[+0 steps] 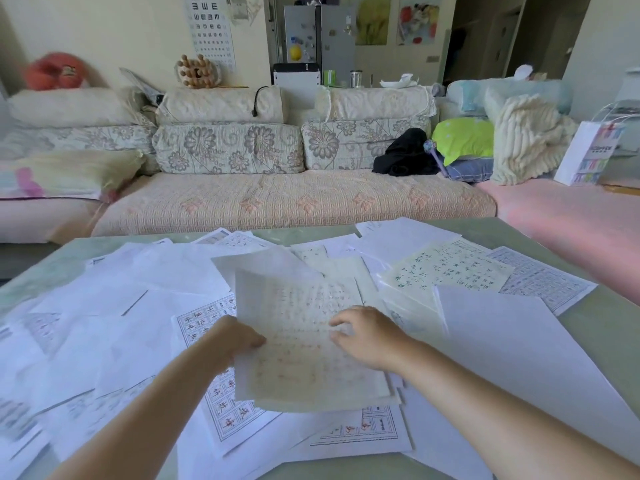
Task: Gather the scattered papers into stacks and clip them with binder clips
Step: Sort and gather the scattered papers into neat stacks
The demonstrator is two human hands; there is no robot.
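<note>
The pale green table [613, 327] is almost wholly covered by scattered papers [104, 323]. No stack is seen, so the task is judged barely begun. One cream handwriting sheet [298, 341] is held raised mid-table, its left edge pinched by the left hand [239, 337]. The right hand [367, 337] is bent over it, grip unclear. No binder clips are visible.

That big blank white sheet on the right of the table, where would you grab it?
Pinch the large blank white sheet at its far left corner, coming from the middle with the right hand, since the left hand holds the faintly printed cream sheet. That corner seems to curl up off the papers beneath, leaving room for a thumb; the rest lies flat.
</note>
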